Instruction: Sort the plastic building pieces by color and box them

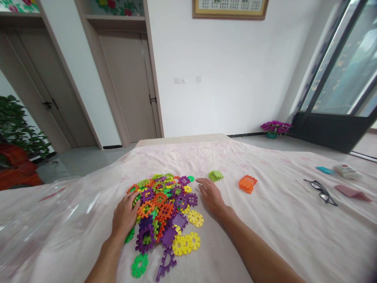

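Note:
A heap of plastic interlocking building pieces [160,199] in purple, orange, green and yellow lies on the cloth between my hands. My left hand [125,212] rests against the heap's left side, fingers apart and touching orange and green pieces; some fingertips are hidden. Just right of the heap, my right hand [210,195] lies with its fingers stretched out, holding nothing. Near its fingertips is a small green disc [191,178]. Yellow flower-shaped discs [186,244] and a green flower-shaped disc [139,265] lie at the heap's near side.
A lime-green stack of pieces [216,175] and an orange stack [247,184] sit apart on the pale cloth [282,232]. Farther right are glasses [321,192], a pink case [352,192], a blue item [325,170] and a white pack [347,172]. Clear plastic sheeting [73,212] covers the left side.

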A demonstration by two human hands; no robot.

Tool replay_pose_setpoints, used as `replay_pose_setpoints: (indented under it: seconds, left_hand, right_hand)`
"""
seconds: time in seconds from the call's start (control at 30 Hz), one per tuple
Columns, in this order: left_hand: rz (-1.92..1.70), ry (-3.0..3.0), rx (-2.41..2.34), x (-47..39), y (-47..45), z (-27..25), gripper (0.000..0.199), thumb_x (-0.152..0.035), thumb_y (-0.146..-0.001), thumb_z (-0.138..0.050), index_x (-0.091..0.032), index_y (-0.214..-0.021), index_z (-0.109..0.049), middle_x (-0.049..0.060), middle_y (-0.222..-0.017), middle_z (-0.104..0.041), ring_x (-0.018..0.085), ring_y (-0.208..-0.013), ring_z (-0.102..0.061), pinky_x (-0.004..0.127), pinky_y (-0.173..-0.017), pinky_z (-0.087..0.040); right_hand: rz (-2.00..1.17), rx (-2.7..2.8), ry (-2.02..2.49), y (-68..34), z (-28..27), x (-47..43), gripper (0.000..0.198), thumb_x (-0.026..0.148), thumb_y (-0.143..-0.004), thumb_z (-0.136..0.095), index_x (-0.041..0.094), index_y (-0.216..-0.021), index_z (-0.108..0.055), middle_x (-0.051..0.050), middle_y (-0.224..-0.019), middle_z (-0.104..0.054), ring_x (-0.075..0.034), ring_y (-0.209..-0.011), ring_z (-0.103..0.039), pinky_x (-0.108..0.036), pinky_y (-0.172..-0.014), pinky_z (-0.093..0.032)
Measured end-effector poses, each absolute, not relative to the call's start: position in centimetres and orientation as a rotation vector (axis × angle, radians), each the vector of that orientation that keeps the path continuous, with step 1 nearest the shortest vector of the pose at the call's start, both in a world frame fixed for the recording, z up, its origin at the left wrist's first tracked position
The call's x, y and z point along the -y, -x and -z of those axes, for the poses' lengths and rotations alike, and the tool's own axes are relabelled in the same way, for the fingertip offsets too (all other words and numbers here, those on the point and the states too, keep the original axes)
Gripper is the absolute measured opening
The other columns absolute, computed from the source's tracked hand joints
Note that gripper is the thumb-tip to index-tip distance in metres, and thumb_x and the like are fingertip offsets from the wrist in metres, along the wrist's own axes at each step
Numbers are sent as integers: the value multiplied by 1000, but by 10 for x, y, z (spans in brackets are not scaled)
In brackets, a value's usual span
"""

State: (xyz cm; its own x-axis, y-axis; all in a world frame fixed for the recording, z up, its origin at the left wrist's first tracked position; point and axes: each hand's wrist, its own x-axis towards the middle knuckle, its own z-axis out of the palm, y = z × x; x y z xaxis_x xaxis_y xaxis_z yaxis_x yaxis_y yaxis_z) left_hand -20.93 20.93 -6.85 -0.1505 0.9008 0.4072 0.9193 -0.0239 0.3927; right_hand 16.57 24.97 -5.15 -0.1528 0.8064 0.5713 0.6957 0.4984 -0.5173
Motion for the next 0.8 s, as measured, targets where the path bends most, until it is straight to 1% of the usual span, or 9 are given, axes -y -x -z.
replay_pose_setpoints:
  seconds: [0.1,0.2,0.27,0.37,0.4,0.47,0.6,0.7,0.8]
  left_hand:
    - [904,2023,2169,-210,210,69,42,-39,-95,-40,-25,-128,-63,6,-136,-61,23,-127,-55,38,-107,-43]
    - [875,2029,2182,-210,210,69,44,-39,-96,-38,-22,-129,-62,8,-136,-61,23,-127,-55,38,-107,-43]
    - [864,2035,2190,-211,211,69,45,-39,-96,-38,-21,-130,-61,8,-136,-60,23,-127,-55,38,-108,-42]
    - [870,2032,2183,-211,211,69,43,-38,-96,-38,-22,-128,-62,8,-136,-61,23,-127,-55,38,-108,-42]
    - [877,2030,2178,-211,211,70,42,-38,-95,-39,-23,-127,-62,7,-136,-61,23,-127,-55,38,-108,-42]
    - [888,2026,2173,-212,211,70,41,-38,-95,-40,-24,-126,-63,6,-135,-61,23,-127,-55,38,-108,-42]
    - [892,2021,2188,-212,211,69,42,-39,-95,-39,-24,-126,-63,7,-136,-61,23,-127,-55,38,-108,-42]
    - [899,2029,2195,-211,210,68,43,-39,-95,-39,-24,-127,-63,7,-136,-61,23,-127,-55,38,-107,-43]
    - [915,2034,2191,-211,210,67,42,-37,-94,-40,-23,-127,-63,8,-136,-61,24,-126,-56,39,-107,-43]
  right_hand:
    - [-302,1924,1120,-133,53,-247,36,21,-96,-42,24,-125,-65,-8,-125,-67,-22,-117,-59,-42,-105,-45]
    - [-363,1981,1016,-113,54,-247,37,18,-93,-46,22,-125,-65,-9,-130,-65,-24,-123,-56,-44,-109,-42]
    - [-410,2018,934,-108,54,-245,39,11,-88,-46,24,-118,-68,-6,-124,-67,-22,-120,-57,-43,-108,-42]
    - [-497,1898,933,-109,54,-244,43,6,-78,-41,25,-101,-72,-2,-106,-72,-20,-106,-63,-38,-100,-47]
    - [-521,1829,968,-110,55,-245,43,6,-78,-40,25,-98,-73,-1,-102,-72,-20,-102,-64,-37,-97,-49]
    - [-550,1731,1056,-113,56,-251,40,10,-80,-40,24,-96,-73,-1,-98,-72,-20,-96,-66,-36,-91,-51]
    - [-571,1786,1181,-114,55,-271,26,23,-87,-52,24,-102,-73,-3,-100,-73,-22,-95,-66,-36,-88,-51]
    - [-559,1959,1168,-111,51,-285,24,31,-86,-62,25,-106,-74,-3,-102,-74,-23,-96,-66,-35,-89,-49]
    - [-500,2092,1185,-106,49,-292,27,33,-80,-71,27,-106,-74,-1,-103,-74,-22,-98,-64,-35,-92,-46]
